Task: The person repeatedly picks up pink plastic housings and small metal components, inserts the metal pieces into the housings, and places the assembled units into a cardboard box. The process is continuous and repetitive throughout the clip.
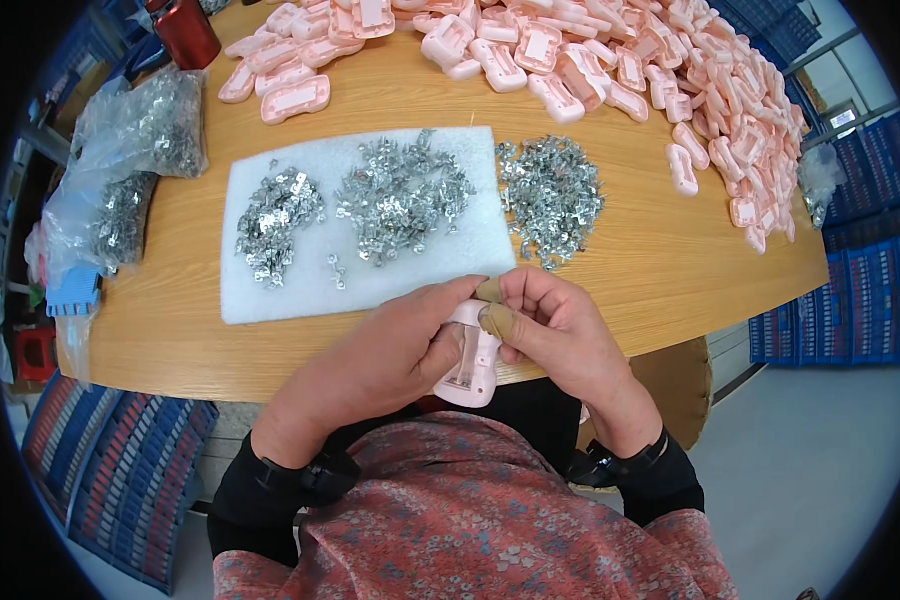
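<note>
A round-edged wooden desk (620, 250) carries a white foam pad (270, 290), a loose heap of small metal clips (550, 190) beside it, many pink plastic shells (670, 70), two clear bags of metal parts (140, 130), and a red can (185, 30).

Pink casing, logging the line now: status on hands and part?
Left hand and right hand both grip pink casing at table edge. Nothing in the way.
</note>
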The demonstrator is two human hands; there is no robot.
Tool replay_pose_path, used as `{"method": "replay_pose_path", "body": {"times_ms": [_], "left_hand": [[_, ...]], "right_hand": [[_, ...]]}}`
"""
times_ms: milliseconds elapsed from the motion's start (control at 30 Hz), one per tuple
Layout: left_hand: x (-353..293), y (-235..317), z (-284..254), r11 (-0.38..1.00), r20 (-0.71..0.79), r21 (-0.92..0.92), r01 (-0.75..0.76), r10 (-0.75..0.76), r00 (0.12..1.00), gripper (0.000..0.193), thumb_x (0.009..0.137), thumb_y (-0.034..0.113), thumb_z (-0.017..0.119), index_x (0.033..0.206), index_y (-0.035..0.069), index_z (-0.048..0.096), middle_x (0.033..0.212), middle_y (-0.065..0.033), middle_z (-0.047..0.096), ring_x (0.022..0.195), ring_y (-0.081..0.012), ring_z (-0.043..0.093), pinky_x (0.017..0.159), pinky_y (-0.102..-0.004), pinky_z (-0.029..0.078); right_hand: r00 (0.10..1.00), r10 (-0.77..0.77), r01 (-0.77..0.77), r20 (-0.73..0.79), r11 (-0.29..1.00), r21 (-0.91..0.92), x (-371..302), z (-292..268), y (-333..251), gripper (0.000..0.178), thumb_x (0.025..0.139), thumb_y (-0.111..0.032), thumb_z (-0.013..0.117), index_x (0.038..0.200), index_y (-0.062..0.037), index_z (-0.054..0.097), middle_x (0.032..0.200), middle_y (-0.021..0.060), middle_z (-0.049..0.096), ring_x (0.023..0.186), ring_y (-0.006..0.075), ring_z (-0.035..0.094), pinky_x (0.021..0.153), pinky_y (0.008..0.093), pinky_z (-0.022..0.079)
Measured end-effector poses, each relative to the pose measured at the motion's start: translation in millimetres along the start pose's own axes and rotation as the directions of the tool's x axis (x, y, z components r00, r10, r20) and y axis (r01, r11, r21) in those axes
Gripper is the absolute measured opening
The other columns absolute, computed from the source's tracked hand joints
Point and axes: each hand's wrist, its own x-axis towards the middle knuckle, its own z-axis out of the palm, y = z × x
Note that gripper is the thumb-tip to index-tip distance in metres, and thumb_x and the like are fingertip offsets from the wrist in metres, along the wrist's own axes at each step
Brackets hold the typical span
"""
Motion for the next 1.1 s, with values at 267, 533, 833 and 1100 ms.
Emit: {"method": "replay_pose_path", "body": {"times_ms": [267, 533, 833, 1100], "left_hand": [[-2.9, -10.3, 2.4, 0.58, 0.049, -0.77, 0.265, -0.361, 0.931, 0.04, 0.096, 0.008, 0.039, 0.134, 0.002, 0.049, 0.099, -0.0075, 0.058, 0.082, -0.0189, 0.058, 0.076, -0.034, 0.049], [-6.4, -13.8, 0.1, -0.017, 0.155, -0.988, 0.156, -0.282, 0.947, 0.035, 0.098, 0.016, 0.044, 0.132, 0.006, 0.049, 0.086, -0.0017, 0.048, 0.068, -0.0122, 0.044, 0.063, -0.0299, 0.039], [-8.0, -12.4, -0.1, -0.074, 0.198, -0.98, 0.183, -0.356, 0.913, 0.034, 0.101, 0.026, 0.043, 0.129, 0.008, 0.05, 0.077, 0.0033, 0.042, 0.061, -0.0104, 0.041, 0.059, -0.0288, 0.035], [-7.5, -9.0, -0.8, -0.091, 0.214, -0.977, 0.194, -0.356, 0.91, 0.032, 0.102, 0.027, 0.044, 0.127, 0.009, 0.051, 0.072, 0.0033, 0.041, 0.059, -0.0114, 0.041, 0.057, -0.0296, 0.034]], "right_hand": [[0.982, -0.184, 0.187, -0.054, 0.979, 0.082, 0.5, 4.2, -0.4, 0.025, 0.098, -0.01, 0.062, 0.12, -0.0001, 0.056, 0.085, -0.0024, 0.059, 0.071, 0.0032, 0.054, 0.065, 0.0207, 0.047], [0.917, -0.395, 0.359, -0.053, 0.876, -0.322, 4.5, 16.8, 7.2, 0.014, 0.094, -0.005, 0.065, 0.108, -0.0007, 0.064, 0.081, -0.0034, 0.052, 0.07, 0.0042, 0.047, 0.063, 0.0213, 0.042], [0.904, -0.423, 0.379, -0.067, 0.862, -0.336, 14.9, 19.9, 4.1, 0.028, 0.086, -0.005, 0.067, 0.112, -0.0016, 0.06, 0.071, 0.0031, 0.053, 0.062, 0.0107, 0.052, 0.058, 0.0269, 0.044], [0.907, -0.411, 0.376, -0.097, 0.89, -0.256, 24.1, 17.1, 12.2, 0.033, 0.084, -0.003, 0.068, 0.116, -0.0023, 0.057, 0.072, 0.0031, 0.053, 0.061, 0.01, 0.05, 0.057, 0.0266, 0.043]]}}
